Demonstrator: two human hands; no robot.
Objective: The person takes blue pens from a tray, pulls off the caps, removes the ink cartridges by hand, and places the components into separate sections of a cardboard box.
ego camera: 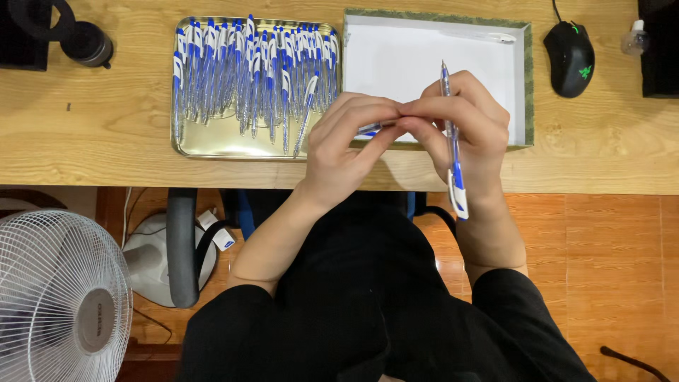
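Nearest to us we see our own lap in black clothes, with both black sleeves pushed up on the forearms. To the left of it, on the floor, stands a white fan (60, 297), and beside it is the dark armrest of a chair (182, 247).

Above the front edge of the wooden desk (92, 120) our two hands meet. Our left hand (346, 145) has the fingers narrowed together, and its fingertips pinch a small blue and clear pen part (371, 129). Our right hand (470, 124) is closed around a blue and clear pen (453, 152), which stands almost upright in the picture: the tip points away from us, and the white and blue end hangs down past the desk edge. The thumb and first fingers of the right hand also touch the same small part, so the fingertips of both hands are together on it.

Just behind the left hand lies a shiny metal tray (212, 145), with many pens of the same kind (254, 71) piled in its far half. Just behind the right hand lies a shallow box (527, 85) with a green rim and a white inside; a small clear piece (498, 37) lies in its far corner.

Farther right on the desk rests a black computer mouse (570, 56), and near it a small clear bottle (634, 39). At the far left corner stands a dark round object (86, 42).
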